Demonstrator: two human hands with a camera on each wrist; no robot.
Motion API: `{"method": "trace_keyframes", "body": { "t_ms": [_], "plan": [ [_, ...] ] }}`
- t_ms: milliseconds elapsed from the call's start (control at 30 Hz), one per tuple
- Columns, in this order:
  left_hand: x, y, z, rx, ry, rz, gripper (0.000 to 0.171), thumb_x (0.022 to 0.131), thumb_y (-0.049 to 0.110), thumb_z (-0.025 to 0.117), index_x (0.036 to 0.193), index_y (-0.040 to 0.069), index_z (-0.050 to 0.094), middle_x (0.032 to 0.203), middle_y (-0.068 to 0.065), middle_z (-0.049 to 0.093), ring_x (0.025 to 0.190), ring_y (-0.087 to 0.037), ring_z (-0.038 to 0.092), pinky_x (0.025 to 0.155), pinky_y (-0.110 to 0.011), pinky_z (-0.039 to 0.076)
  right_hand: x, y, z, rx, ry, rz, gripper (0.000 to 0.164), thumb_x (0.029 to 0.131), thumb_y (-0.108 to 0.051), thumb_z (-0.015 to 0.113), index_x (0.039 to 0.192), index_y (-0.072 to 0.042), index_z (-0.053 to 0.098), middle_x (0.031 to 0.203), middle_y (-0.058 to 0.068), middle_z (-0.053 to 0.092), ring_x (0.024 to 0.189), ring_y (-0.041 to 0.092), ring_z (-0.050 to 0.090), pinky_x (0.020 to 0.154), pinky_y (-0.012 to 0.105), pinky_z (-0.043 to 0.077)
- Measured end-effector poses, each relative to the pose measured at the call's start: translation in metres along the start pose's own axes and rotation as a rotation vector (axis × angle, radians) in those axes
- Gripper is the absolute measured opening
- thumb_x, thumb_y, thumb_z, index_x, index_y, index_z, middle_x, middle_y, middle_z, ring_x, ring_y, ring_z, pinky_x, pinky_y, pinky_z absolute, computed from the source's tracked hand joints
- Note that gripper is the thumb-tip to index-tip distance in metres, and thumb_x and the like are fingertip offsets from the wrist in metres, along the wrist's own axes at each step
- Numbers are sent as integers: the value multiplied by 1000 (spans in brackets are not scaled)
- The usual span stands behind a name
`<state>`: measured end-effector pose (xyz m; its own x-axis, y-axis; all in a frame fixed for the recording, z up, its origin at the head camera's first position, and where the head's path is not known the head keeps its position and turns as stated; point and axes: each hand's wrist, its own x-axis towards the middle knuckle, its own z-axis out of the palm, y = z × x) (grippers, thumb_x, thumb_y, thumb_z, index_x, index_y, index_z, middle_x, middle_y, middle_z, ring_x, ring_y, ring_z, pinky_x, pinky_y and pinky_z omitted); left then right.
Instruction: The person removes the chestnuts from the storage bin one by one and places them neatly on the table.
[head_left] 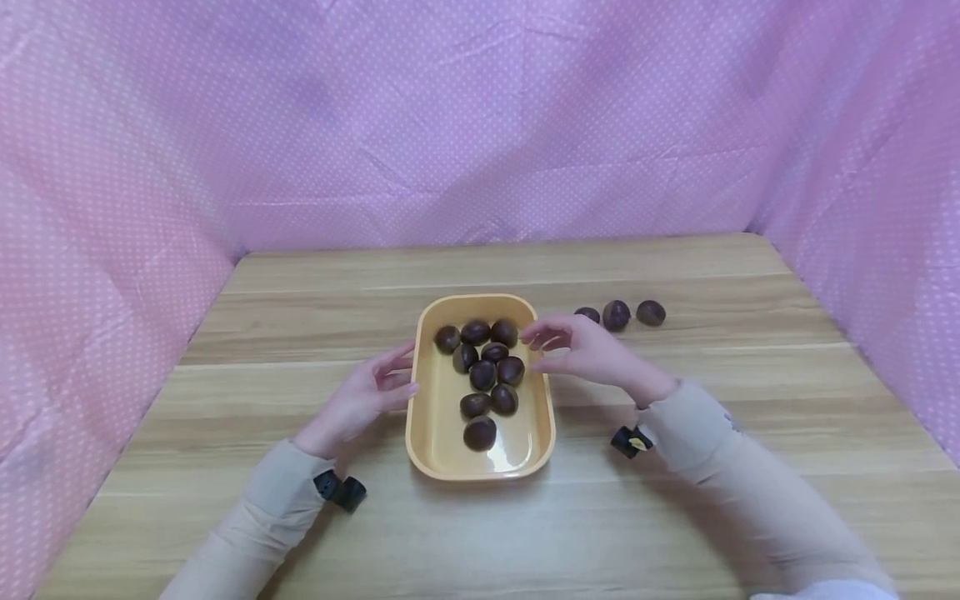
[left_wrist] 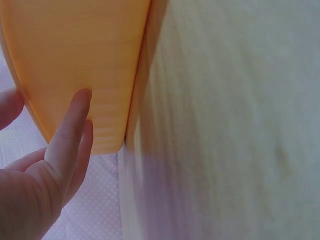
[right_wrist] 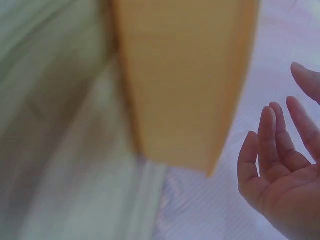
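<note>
A yellow plastic tray (head_left: 442, 442) with rounded corners sits mid-table, holding several dark brown chestnuts (head_left: 480, 433). My left hand (head_left: 362, 396) is at its left side, thumb by the rim. In the left wrist view, the extended fingers (left_wrist: 65, 135) lie against the tray's outer wall (left_wrist: 110, 60). By the right rim is my right hand (head_left: 588, 350), its fingers loosely bent and nothing in them. The right wrist view shows those fingers (right_wrist: 268, 140) spread apart, away from the tray wall (right_wrist: 185, 90).
Three more chestnuts (head_left: 617, 315) lie on the wooden table (head_left: 315, 333), behind and right of the tray; my right hand partly overlaps the nearest one in the head view. Pink dotted cloth (head_left: 480, 125) hangs around the back and sides.
</note>
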<state>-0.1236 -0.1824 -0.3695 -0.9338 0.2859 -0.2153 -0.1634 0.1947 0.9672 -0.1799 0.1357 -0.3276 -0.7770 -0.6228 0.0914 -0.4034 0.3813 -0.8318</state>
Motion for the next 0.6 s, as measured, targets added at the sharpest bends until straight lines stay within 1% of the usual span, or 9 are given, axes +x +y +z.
{"method": "trace_keyframes", "body": {
  "t_ms": [133,267,333,433,600],
  "plan": [
    [0,1,0,8,1,2,71,89,-3,59,150,5,23,143,-27,37,129,-41,43,91,-34,53,13,-19,3,14,-19,-29,38,78,-5,73,114,1,62,111,13,66,103,30,61,94,41,51],
    [0,1,0,14,5,3,71,88,-3,59,149,4,24,143,-27,38,128,-42,43,91,-33,53,31,-33,7,41,-29,-45,38,79,-3,73,114,2,62,111,16,66,102,31,62,95,44,50],
    [0,1,1,18,5,9,70,89,-3,59,149,3,23,142,-29,38,128,-42,43,91,-32,53,40,-39,8,41,-36,-33,38,79,-3,73,115,2,62,111,16,66,102,31,62,95,43,51],
    [0,1,1,12,-2,17,70,89,-3,58,149,1,22,141,-30,37,128,-43,42,92,-33,53,52,-43,11,24,-51,-16,38,81,-6,72,117,1,61,112,15,65,104,31,61,96,40,51],
    [0,1,0,-2,-5,12,70,90,-2,57,149,3,22,142,-29,37,129,-42,42,92,-33,53,71,-44,18,22,-91,0,39,82,-7,71,118,3,59,114,18,64,107,34,60,95,34,52]
  ]
}}
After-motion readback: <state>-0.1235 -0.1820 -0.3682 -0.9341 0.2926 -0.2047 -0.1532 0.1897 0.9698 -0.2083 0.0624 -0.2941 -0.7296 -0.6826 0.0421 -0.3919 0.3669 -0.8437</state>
